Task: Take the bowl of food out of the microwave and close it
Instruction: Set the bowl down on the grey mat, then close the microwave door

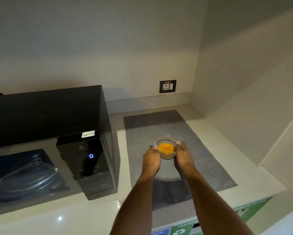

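Observation:
A small clear glass bowl with orange-yellow food sits on or just above a grey mat, right of the microwave. My left hand cups its left side and my right hand cups its right side, fingertips on the rim. The black microwave stands on the left of the counter. Its cavity is exposed, showing the glass turntable; the door itself is out of view. The control panel shows a blue 0.
The white counter meets a side wall on the right and a back wall with a black power socket. Green and blue labelled bin fronts sit below the counter's front edge.

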